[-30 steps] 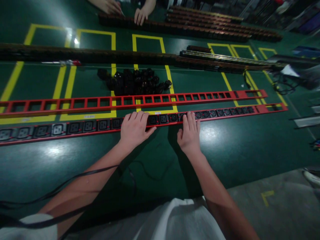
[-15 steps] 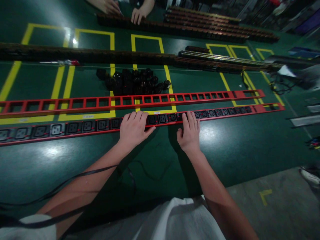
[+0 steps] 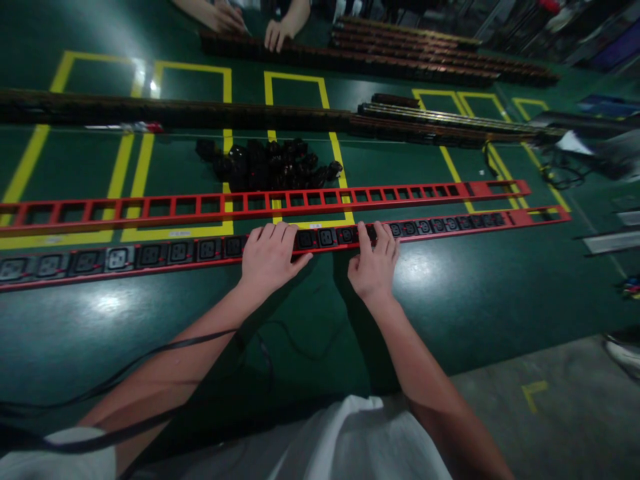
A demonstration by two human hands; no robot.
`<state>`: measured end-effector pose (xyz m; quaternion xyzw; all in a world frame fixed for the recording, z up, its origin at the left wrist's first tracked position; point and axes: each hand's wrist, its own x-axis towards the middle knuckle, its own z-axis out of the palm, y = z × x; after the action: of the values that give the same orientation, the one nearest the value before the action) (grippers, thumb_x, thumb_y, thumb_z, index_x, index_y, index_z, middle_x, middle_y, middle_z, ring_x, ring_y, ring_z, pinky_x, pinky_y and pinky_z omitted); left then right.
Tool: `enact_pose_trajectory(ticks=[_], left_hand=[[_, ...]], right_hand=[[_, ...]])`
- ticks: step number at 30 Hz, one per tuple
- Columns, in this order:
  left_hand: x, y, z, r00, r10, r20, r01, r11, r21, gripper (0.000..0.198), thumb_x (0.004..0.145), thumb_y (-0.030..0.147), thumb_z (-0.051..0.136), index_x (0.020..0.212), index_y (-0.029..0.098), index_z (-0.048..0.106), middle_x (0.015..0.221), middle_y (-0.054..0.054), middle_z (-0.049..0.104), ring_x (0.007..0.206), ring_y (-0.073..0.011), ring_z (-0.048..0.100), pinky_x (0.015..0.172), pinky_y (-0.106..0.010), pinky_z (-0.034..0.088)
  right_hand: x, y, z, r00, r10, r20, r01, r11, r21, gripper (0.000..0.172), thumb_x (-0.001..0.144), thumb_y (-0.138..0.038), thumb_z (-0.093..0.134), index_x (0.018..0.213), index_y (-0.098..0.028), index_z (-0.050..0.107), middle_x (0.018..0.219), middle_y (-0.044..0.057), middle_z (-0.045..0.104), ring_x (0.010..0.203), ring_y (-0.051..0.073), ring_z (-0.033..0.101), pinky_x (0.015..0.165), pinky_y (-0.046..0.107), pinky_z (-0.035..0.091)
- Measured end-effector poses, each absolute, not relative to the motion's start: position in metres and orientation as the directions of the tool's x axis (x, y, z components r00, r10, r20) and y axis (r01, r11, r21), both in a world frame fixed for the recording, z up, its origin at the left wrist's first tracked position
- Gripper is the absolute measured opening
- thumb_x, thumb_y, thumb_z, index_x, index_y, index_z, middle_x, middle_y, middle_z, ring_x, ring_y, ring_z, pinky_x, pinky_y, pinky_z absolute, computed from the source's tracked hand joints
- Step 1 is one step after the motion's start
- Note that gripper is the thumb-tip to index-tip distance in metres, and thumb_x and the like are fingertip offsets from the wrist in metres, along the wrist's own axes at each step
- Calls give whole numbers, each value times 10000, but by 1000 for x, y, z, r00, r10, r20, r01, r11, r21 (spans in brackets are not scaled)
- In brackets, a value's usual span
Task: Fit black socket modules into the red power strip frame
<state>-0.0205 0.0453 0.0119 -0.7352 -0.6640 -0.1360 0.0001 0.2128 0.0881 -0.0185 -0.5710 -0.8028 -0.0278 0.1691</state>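
A long red power strip (image 3: pixel 270 255) fitted with black sockets lies across the green table in front of me. My left hand (image 3: pixel 271 255) is laid over it near the middle, fingers across the top and thumb along the near edge, gripping it. Farther right, my right hand (image 3: pixel 374 261) touches the same strip with spread fingertips; its index finger rests on a black socket (image 3: pixel 347 235) or just beside it. The parts under both hands are hidden. Just behind lies a second red frame (image 3: pixel 200 205) with open rectangular slots.
A heap of black parts (image 3: pixel 265 163) sits behind the frame. Long dark strips (image 3: pixel 175 110) cross the table beyond it, with more stacked strips (image 3: pixel 415 50) at the back. Another person's hand (image 3: pixel 280 33) rests on one there. Yellow tape (image 3: pixel 295 77) marks rectangles. A dark cord (image 3: pixel 150 353) crosses my left forearm.
My right hand has shifted slightly left, its index finger now spread from the others. My left hand keeps its place on the strip. The view has moved a little.
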Motion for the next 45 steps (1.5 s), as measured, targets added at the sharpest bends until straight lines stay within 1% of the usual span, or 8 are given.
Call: enact_pose_trajectory(ticks=[6,11,19,24,32,35,38,45], left_hand=[[-21,45,11,81,976,201,973,-121,194,516,935,500,546,1269,112,607,1162,-181,659,1057,-357,571,899,-496,426],[-21,46,12,83,976,202,975,-121,186,517,936,499,548,1261,102,607,1165,-180,661,1054,-352,570,898,-495,428],[-20,46,11,75,977,200,977,-112,183,511,927,501,560,1267,122,609,1158,-180,661,1061,-358,569,898,-494,423],[-21,45,12,79,978,193,972,-119,203,534,935,502,546,1288,105,607,1169,-190,655,1068,-364,567,899,-505,428],[-15,40,13,189,962,199,960,-224,169,535,984,334,486,1486,149,498,1401,-180,594,1244,-363,545,1024,-524,413],[-9,36,13,256,941,223,937,-298,181,551,986,289,482,1511,123,469,1542,-167,495,1394,-354,460,1144,-543,342],[-7,35,13,302,924,235,919,-348,185,570,989,272,476,1531,101,437,1599,-151,430,1470,-335,393,1209,-562,275],[-10,37,9,409,876,255,874,-457,167,524,985,268,492,1498,160,494,1621,-84,402,1495,-284,381,1215,-545,303]], right_hand=[[214,89,-22,-302,882,363,911,379,-162,693,812,-128,525,1485,-287,484,1555,143,383,1478,375,327,1169,673,299],[215,90,-22,-300,870,391,914,379,-144,582,866,-182,535,1438,-287,543,1538,139,407,1462,360,355,1162,642,327],[216,90,-23,-294,886,359,902,381,-202,587,873,-205,545,1452,-296,524,1562,135,373,1476,369,317,1185,645,269],[216,91,-23,-297,875,382,905,385,-180,587,869,-214,547,1447,-310,522,1544,133,400,1466,371,348,1163,650,305],[215,90,-22,-292,876,384,910,378,-170,573,867,-213,554,1434,-291,543,1542,144,410,1465,371,357,1164,647,305],[213,88,-22,-306,880,362,915,377,-142,612,869,-212,543,1475,-292,506,1574,142,394,1498,381,307,1168,674,269],[212,86,-21,-381,865,327,899,429,-88,649,894,-184,495,1535,-269,433,1605,131,394,1538,349,257,1202,694,156],[214,87,-21,-580,765,281,782,619,-73,603,972,-181,413,1573,-208,368,1621,121,402,1543,244,295,1262,593,57]])
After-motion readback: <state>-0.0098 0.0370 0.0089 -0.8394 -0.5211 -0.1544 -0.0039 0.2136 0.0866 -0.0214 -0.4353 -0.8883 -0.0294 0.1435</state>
